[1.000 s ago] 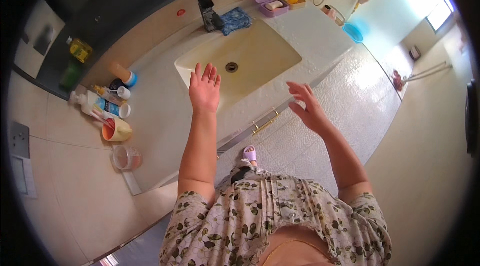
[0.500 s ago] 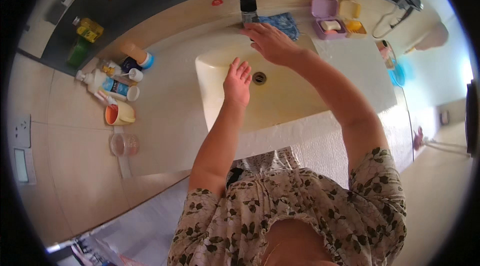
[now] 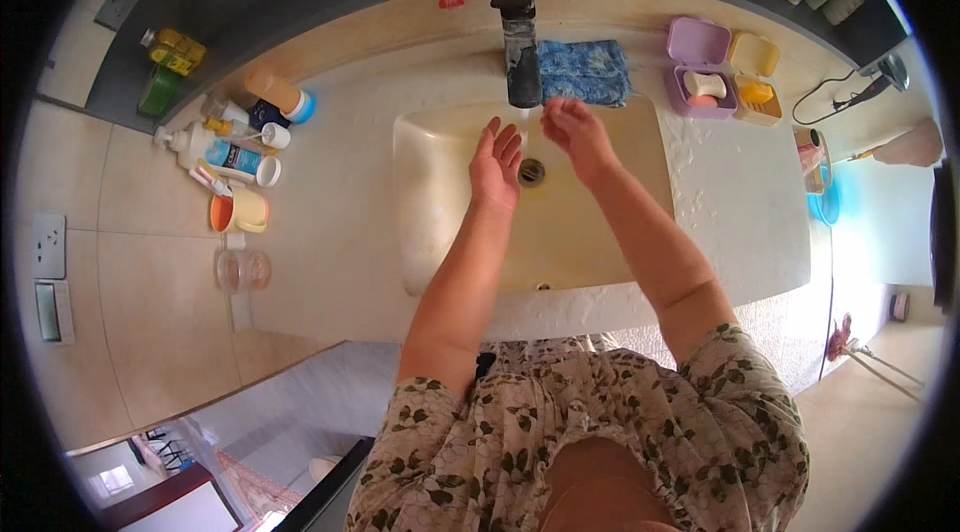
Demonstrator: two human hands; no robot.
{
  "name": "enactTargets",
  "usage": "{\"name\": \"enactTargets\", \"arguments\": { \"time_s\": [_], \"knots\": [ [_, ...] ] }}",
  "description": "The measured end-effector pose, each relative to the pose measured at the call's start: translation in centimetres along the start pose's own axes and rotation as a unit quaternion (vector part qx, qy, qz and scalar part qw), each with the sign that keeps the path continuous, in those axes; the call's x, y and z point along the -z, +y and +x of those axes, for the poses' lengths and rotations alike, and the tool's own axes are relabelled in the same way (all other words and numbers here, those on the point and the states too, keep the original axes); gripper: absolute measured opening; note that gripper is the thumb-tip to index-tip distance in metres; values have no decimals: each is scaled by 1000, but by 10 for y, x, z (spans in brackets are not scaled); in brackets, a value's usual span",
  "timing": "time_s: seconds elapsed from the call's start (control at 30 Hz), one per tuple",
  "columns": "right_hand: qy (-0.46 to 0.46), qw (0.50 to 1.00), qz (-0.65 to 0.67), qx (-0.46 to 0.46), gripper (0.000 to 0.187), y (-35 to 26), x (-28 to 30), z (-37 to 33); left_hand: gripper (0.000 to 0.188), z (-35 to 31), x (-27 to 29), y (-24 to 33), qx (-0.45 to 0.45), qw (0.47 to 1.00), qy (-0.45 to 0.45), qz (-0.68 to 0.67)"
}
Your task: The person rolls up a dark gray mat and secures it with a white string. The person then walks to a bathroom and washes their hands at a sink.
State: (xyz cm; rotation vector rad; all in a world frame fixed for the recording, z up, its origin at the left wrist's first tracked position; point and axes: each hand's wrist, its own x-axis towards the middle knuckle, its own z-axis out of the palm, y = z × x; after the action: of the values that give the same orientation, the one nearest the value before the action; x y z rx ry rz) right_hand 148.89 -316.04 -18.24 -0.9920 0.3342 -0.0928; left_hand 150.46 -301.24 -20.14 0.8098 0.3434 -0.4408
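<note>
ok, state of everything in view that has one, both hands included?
left hand: fingers extended, nothing held
right hand: fingers bent, grip unclear
tap: flow hard to make out
sink: no standing water visible
drain: uncovered
blue cloth: rumpled, beside tap
purple soap box: lid open, white soap inside
yellow soap box: lid open

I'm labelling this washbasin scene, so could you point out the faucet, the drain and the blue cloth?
Faucet (image 3: 521, 57): head view, on the middle of its dark body.
Drain (image 3: 532, 173): head view, on its centre.
Blue cloth (image 3: 585, 72): head view, on the middle of its fabric.
</note>
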Motion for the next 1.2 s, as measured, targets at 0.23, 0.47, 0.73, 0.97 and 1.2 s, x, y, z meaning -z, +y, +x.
{"name": "enactTargets", "arguments": {
  "time_s": [0.23, 0.47, 0.73, 0.97, 1.2],
  "knots": [
    [-1, 991, 113, -65, 20, 59, 8, 35, 44, 5, -31, -32, -58, 995, 27, 81],
    [-78, 992, -96, 24, 57, 65, -41, -25, 81, 1, -18, -7, -54, 990, 36, 127],
    [-97, 949, -292, 74, 70, 66, -65, -63, 66, -7, -11, -11, -113, 979, 32, 168],
    [-71, 986, -148, -24, 64, 50, -41, -31, 68, 17, 8, -45, -175, 947, -45, 265],
    [16, 983, -17, -183, 62, 28, -50, -21, 62, -28, -33, -36, 11, 989, 19, 146]
  ]
}}
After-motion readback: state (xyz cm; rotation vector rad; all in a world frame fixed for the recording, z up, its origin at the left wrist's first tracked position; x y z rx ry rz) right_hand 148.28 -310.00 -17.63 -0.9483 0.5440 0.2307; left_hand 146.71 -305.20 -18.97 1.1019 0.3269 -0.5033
